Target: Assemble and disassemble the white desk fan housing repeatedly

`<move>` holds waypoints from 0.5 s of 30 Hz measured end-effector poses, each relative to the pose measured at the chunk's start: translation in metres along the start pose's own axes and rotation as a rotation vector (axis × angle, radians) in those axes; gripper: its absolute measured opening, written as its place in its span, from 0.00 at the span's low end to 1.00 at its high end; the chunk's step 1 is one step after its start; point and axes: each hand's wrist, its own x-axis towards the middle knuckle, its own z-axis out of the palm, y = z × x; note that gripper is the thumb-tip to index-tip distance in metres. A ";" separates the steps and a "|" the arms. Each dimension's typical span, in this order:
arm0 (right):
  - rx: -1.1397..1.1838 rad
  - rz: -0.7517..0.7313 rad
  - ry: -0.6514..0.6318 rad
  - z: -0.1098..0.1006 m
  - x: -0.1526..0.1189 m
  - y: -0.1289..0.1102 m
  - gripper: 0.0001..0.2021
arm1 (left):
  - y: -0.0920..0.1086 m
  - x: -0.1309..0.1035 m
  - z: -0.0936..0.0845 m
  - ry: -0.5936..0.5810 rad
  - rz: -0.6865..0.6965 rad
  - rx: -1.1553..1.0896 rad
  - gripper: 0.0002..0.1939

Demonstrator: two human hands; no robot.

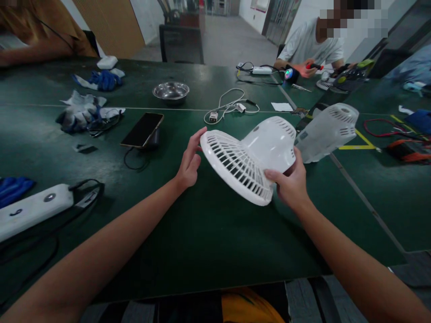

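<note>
A glossy white plastic housing (pixel 269 143) with a round slotted grille is tilted above the green table, its grille facing down and to the left. My right hand (pixel 291 181) grips it at the lower right, thumb on the near side and fingers partly hidden behind. At the grille's left rim is my left hand (pixel 190 163), fingers raised and apart, the fingertips at or very near the edge; whether they touch is unclear. Just behind my right hand stands a translucent white slotted cover (pixel 328 132), leaning on the table.
On the green table (pixel 208 251) lie a phone (pixel 143 130) on a stand, a steel bowl (pixel 171 91), a white cable (pixel 232 106), gloves (pixel 81 112) and a power strip (pixel 37 208). A person (pixel 313 47) holds a red tool across the table.
</note>
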 end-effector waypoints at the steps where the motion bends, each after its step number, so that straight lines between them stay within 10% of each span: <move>1: 0.102 0.092 -0.021 0.001 -0.002 -0.001 0.38 | -0.001 0.000 0.001 -0.010 -0.016 0.014 0.37; 5: 0.399 0.439 -0.243 0.010 -0.009 -0.002 0.21 | -0.006 0.004 0.004 -0.112 -0.155 -0.048 0.33; 15: 0.443 0.615 -0.434 0.016 0.003 0.003 0.17 | 0.000 0.010 -0.002 -0.108 -0.505 -0.231 0.15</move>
